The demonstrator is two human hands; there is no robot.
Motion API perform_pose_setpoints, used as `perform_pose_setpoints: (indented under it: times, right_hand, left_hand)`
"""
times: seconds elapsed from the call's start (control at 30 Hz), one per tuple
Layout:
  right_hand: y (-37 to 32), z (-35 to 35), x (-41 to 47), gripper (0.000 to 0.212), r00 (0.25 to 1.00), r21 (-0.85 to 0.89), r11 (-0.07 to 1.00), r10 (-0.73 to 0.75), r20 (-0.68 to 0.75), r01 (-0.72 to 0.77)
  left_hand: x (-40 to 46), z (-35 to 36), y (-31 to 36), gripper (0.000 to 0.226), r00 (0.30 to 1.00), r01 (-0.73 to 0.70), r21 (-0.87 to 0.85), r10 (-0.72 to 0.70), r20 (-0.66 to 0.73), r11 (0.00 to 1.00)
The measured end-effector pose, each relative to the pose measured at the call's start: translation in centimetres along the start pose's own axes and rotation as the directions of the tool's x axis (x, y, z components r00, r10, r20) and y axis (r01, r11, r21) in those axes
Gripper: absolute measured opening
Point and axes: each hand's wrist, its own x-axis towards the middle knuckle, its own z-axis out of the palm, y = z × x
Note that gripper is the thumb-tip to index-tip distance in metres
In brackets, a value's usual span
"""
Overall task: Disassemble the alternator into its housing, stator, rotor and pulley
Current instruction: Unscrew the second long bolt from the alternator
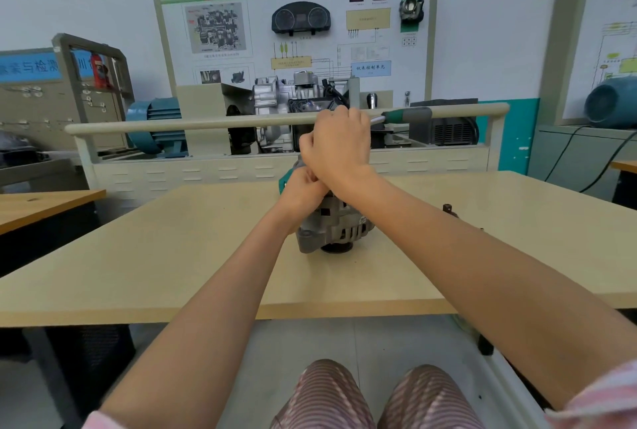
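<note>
Here, from left to right: the left hand (pixel 303 192), fingers curled, grips a teal-handled tool (pixel 283 184) whose end shows just left of its knuckles; its working tip is hidden. Directly below and right of those fingers stands the alternator (pixel 336 230), upright on the table (pixel 172 256), its dark round end face down on the surface. The right hand (pixel 339 146), above the left and touching it at the wrist, is closed around a second tool; that tool's green-and-grey handle (pixel 405 116) juts out right of the fingers. What the fingers bear on is covered. A small dark part (pixel 450 210) lies well right of both hands. Probable risk: the alternator rests unclamped, so torque from either tool could tip or spin it; a slipped tip could round the fastener or strike the lower hand.
</note>
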Motion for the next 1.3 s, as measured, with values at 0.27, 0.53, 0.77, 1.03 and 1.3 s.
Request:
perform_pose_setpoints:
  times: [0.27, 0.53, 0.77, 1.03, 1.3]
  right_hand:
    - [-0.1, 0.1, 0.8, 0.046, 0.997, 0.545, 0.834, 0.074, 0.038, -0.083]
    - [0.3, 0.0, 2.3, 0.061, 0.894, 0.885, 0.138, 0.130, 0.428, -0.444]
    - [0.1, 0.4, 1.5, 0.050, 0.943, 0.862, 0.385, 0.182, 0.278, -0.329]
    - [0.3, 0.3, -0.2, 0.030, 0.999, 0.059, 0.998, 0.037, -0.038, -0.035]
    - [0.1, 0.1, 0.3, 0.034, 0.997, 0.361, 0.930, 0.075, -0.017, -0.063]
  left_hand:
    - [0.0, 0.1, 0.1, 0.022, 0.997, -0.043, -0.074, 0.047, 0.060, 0.996]
    - [-0.3, 0.0, 0.6, 0.033, 0.995, -0.034, -0.108, 0.043, 0.088, 0.994]
    - [-0.2, -0.1, 0.3, 0.022, 0.991, -0.066, -0.102, 0.077, 0.107, 0.993]
    - [0.0, 0.0, 0.0, 0.028, 1.000, -0.007, -0.037, 0.007, 0.002, 0.999]
    - [0.0, 0.0, -0.2, 0.027, 0.997, -0.057, -0.085, 0.060, 0.039, 0.995]
